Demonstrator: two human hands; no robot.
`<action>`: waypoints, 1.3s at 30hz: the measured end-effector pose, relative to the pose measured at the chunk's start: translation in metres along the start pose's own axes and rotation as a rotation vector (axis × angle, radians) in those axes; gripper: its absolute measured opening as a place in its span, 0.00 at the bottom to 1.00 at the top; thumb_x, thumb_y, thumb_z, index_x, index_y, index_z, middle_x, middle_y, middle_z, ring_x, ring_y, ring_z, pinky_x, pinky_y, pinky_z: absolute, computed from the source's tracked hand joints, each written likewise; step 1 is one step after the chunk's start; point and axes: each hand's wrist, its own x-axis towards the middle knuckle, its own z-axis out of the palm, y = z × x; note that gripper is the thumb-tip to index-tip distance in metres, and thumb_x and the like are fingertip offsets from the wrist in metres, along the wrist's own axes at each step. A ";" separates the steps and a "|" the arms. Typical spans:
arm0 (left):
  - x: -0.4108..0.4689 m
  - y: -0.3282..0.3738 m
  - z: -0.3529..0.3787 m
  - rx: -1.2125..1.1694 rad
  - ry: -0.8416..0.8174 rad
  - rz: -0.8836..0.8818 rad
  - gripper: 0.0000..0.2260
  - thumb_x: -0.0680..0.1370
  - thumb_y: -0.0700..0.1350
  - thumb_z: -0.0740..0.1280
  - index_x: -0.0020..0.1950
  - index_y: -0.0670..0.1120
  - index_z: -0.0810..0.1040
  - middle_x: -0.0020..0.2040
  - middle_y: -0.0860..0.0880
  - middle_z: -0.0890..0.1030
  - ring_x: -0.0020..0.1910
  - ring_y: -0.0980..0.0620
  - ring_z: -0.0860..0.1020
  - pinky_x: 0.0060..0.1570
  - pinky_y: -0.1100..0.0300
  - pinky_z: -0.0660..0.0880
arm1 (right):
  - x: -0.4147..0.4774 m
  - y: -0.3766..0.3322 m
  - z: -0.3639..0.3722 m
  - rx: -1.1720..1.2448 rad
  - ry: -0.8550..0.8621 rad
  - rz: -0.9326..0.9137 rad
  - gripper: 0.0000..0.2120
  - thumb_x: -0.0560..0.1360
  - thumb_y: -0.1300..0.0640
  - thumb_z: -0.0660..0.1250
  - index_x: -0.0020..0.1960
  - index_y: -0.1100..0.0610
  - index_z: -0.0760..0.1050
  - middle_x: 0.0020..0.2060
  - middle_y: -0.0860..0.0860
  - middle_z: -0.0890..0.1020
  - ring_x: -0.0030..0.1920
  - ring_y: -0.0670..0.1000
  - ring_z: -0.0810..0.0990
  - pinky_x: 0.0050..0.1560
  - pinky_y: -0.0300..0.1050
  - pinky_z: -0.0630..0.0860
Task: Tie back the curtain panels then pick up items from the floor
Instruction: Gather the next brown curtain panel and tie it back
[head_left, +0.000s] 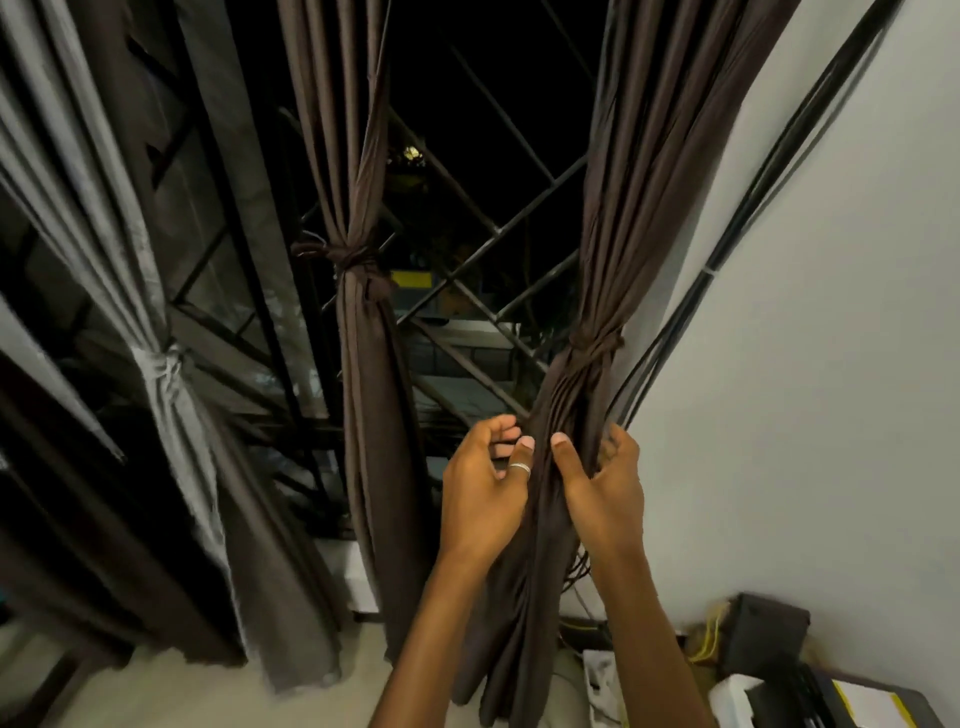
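Note:
Three curtain panels hang at a dark window. The right brown panel (639, 208) is gathered by a tie (595, 345). Just below that tie, my left hand (480, 493), with a ring on the thumb, rests against the bunched fabric with fingers loosely curled. My right hand (605, 486) wraps around the same bunch from the right side. The middle brown panel (358, 364) is knotted with a tie (356, 257). The left grey panel (171, 415) is also cinched by a tie (161, 364).
A metal window grille (498, 228) stands behind the curtains. Black cables (769, 176) run down the white wall at right. A dark box (769, 631), white items and wires sit on the floor at bottom right. The beige floor (182, 691) shows below the curtains.

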 end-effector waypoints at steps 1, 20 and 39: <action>-0.006 -0.006 -0.005 0.014 0.017 -0.022 0.13 0.81 0.49 0.69 0.65 0.53 0.76 0.56 0.59 0.81 0.54 0.67 0.79 0.49 0.74 0.75 | -0.004 0.006 0.004 0.003 0.025 0.015 0.31 0.77 0.50 0.73 0.74 0.58 0.66 0.64 0.49 0.78 0.60 0.39 0.80 0.60 0.35 0.75; -0.091 -0.062 -0.153 0.091 0.300 -0.198 0.08 0.81 0.47 0.68 0.60 0.53 0.78 0.47 0.57 0.84 0.45 0.61 0.81 0.43 0.72 0.75 | -0.122 0.019 0.126 0.000 -0.356 0.110 0.05 0.81 0.51 0.67 0.54 0.49 0.81 0.46 0.43 0.85 0.49 0.43 0.83 0.54 0.43 0.79; -0.136 -0.111 -0.385 0.045 0.289 -0.268 0.06 0.81 0.44 0.66 0.54 0.53 0.81 0.41 0.62 0.82 0.41 0.73 0.79 0.37 0.79 0.71 | -0.300 -0.023 0.298 -0.001 -0.494 0.024 0.03 0.80 0.51 0.69 0.52 0.47 0.80 0.45 0.43 0.85 0.47 0.42 0.84 0.52 0.45 0.82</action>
